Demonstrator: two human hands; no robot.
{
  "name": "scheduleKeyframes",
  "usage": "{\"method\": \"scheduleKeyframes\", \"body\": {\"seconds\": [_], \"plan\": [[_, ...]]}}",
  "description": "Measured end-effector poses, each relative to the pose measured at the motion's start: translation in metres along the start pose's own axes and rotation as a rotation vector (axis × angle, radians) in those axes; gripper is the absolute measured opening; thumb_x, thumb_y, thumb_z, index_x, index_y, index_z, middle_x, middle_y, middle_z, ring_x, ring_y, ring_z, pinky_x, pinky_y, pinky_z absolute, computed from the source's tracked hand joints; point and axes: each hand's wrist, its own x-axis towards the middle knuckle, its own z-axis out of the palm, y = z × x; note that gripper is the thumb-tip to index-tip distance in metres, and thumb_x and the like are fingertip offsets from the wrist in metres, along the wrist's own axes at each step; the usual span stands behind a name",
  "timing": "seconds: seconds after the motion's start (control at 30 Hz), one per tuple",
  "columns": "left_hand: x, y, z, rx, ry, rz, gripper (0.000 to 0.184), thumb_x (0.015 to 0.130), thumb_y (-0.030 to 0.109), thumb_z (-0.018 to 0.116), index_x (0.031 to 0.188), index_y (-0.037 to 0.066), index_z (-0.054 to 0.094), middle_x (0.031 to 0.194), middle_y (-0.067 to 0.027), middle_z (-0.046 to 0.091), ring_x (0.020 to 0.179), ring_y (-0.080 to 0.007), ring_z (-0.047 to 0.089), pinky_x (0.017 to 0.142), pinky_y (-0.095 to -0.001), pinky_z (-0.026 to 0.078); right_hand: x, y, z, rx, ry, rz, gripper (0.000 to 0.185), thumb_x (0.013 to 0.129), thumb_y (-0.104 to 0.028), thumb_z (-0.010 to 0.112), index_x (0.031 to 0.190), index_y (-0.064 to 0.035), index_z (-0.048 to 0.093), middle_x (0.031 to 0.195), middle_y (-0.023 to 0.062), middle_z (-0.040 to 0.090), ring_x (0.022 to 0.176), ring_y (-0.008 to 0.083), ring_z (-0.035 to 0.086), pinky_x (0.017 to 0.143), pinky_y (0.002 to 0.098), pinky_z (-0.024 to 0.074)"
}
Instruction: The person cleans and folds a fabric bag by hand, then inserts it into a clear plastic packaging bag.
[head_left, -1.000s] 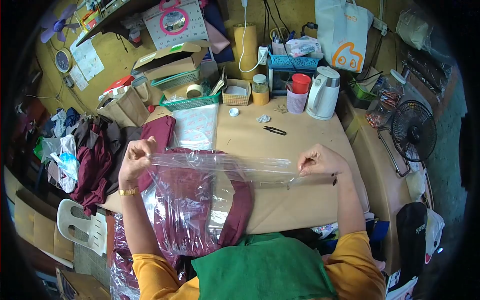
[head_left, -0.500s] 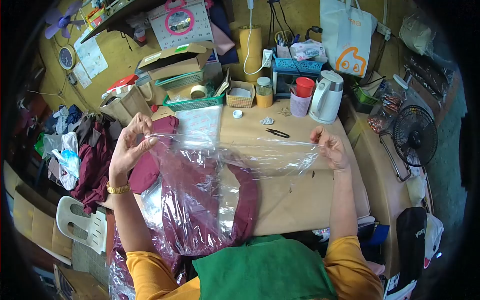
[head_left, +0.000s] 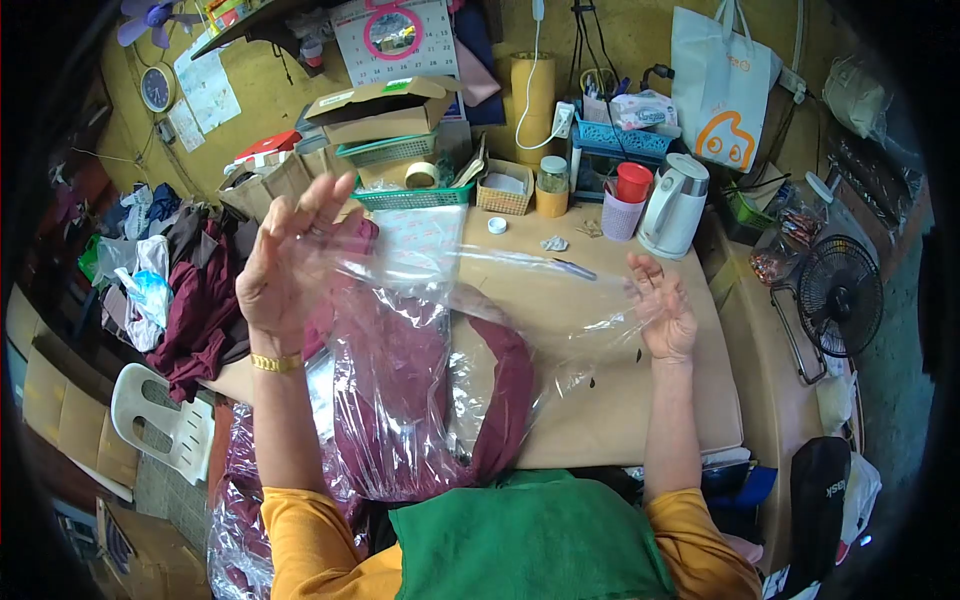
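Observation:
A clear plastic bag stretches between my two hands above the table. My left hand, with a gold-coloured band at the wrist, is raised with fingers extended and film against it. On the other side, my right hand has its fingers spread and slightly curled, and the bag's edge lies over them. I cannot tell whether each hand is inside the bag's mouth or behind the film. Under the bag lies maroon fabric, partly covered by shiny plastic. Small dark snips show blurred through the film.
Along the back stand a green basket, a small wicker basket, a jar, a red cup and a white kettle. A black fan is at right. Clothes are heaped at left beside a white chair.
My fingers have gone from pinching the bag's edge to being spread against the film. My left hand has risen. The whole view has shifted slightly, moving the background rightward.

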Motion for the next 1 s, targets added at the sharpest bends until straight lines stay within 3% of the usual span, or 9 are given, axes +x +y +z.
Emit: {"method": "scheduleKeyframes", "body": {"seconds": [0.1, 0.17, 0.27, 0.37, 0.6, 0.7, 0.83, 0.9, 1.0], "plan": [[-0.005, -0.005, -0.016, -0.089, -0.063, -0.124, 0.024, 0.103, 0.036, 0.050, 0.096, 0.013, 0.050, 0.067, 0.0067, 0.040, 0.056, -0.0079, 0.035, 0.066, -0.0257, 0.038, -0.001, 0.007, 0.015, 0.316, 0.489, -0.090, 0.020, 0.094, -0.027, 0.066, 0.086, -0.0115, 0.055, 0.085, 0.0042, 0.056, 0.081, 0.0174, 0.057, 0.080, 0.0305, 0.0476], [-0.024, -0.026, 0.009, 0.597, 0.052, -0.043, 0.021, 0.096, 0.026, 0.060, 0.106, 0.012, 0.048, 0.069, 0.0079, 0.041, 0.062, -0.0035, 0.043, 0.057, -0.0227, 0.038, -0.003, 0.013, 0.001, 0.412, -0.005, 0.043, 0.017, 0.098, -0.026, 0.061, 0.093, -0.0095, 0.058, 0.071, -0.0009, 0.051, 0.060, 0.0095, 0.049, 0.062, 0.0217, 0.0439], [-0.049, -0.081, 0.043, 0.795, -0.063, -0.296, 0.052, 0.084, -0.005, 0.067, 0.124, 0.010, 0.037, 0.069, 0.0081, 0.041, 0.056, -0.0018, 0.041, 0.050, -0.0182, 0.031, -0.010, 0.031, 0.063, -0.322, 0.122, 0.059, 0.016, 0.096, -0.017, 0.063, 0.108, -0.0056, 0.062, 0.068, -0.0093, 0.043, 0.053, 0.0006, 0.034, 0.050, 0.0182, 0.0313], [-0.065, -0.127, 0.047, 0.847, -0.223, -0.395, 0.058, 0.085, -0.007, 0.064, 0.132, 0.008, 0.035, 0.068, 0.0046, 0.040, 0.059, -0.0020, 0.042, 0.053, -0.0207, 0.032, -0.016, 0.029, 0.126, -0.714, -0.054, 0.116, 0.015, 0.089, -0.006, 0.071, 0.102, -0.0012, 0.066, 0.068, -0.0111, 0.046, 0.058, -0.0026, 0.036, 0.052, 0.0180, 0.0305], [-0.077, -0.143, 0.052, 0.834, -0.118, -0.409, 0.061, 0.081, -0.010, 0.064, 0.132, 0.002, 0.035, 0.103, -0.0052, 0.054, 0.081, -0.0136, 0.055, 0.072, -0.0276, 0.048, -0.021, 0.061, 0.123, -0.683, 0.084, 0.067, 0.005, 0.089, 0.004, 0.067, 0.089, 0.0005, 0.063, 0.072, -0.0036, 0.060, 0.059, -0.0001, 0.046, 0.050, 0.0198, 0.0372], [-0.088, -0.138, 0.037, 1.300, -0.358, 0.061, 0.034, 0.072, -0.003, 0.065, 0.103, 0.009, 0.057, 0.088, -0.0122, 0.053, 0.090, -0.0328, 0.054, 0.084, -0.0440, 0.035, -0.012, 0.047, 0.096, -0.653, 0.248, 0.169, 0.008, 0.090, 0.002, 0.064, 0.083, 0.0018, 0.061, 0.071, 0.0013, 0.064, 0.063, 0.0038, 0.053, 0.055, 0.0255, 0.0453], [-0.102, -0.137, 0.034, 1.366, -0.545, -0.079, 0.022, 0.069, -0.004, 0.063, 0.083, 0.012, 0.063, 0.084, -0.0105, 0.050, 0.085, -0.0284, 0.053, 0.078, -0.0400, 0.032, -0.014, 0.051, 0.078, -0.929, 0.241, 0.117, 0.005, 0.089, 0.004, 0.062, 0.090, 0.0002, 0.060, 0.074, 0.0039, 0.064, 0.057, 0.0106, 0.053, 0.053, 0.0291, 0.0458], [-0.101, -0.142, 0.037, 1.389, -0.482, -0.064, 0.020, 0.068, -0.004, 0.064, 0.078, 0.013, 0.065, 0.083, -0.0104, 0.050, 0.084, -0.0278, 0.052, 0.077, -0.0404, 0.032, -0.016, 0.048, 0.105, -1.232, 0.244, -0.454, 0.015, 0.088, 0.004, 0.061, 0.101, -0.0024, 0.058, 0.082, 0.0102, 0.066, 0.058, 0.0231, 0.061, 0.053, 0.0344, 0.0482], [-0.105, -0.150, 0.041, 1.414, -0.451, 0.003, 0.018, 0.067, -0.003, 0.065, 0.076, 0.013, 0.068, 0.082, -0.0100, 0.050, 0.085, -0.0273, 0.053, 0.080, -0.0421, 0.033, -0.030, 0.047, 0.130, -1.296, -0.007, -0.411, 0.020, 0.088, 0.000, 0.062, 0.107, -0.0057, 0.056, 0.091, 0.0160, 0.067, 0.067, 0.0334, 0.066, 0.055, 0.0393, 0.0500]]}}
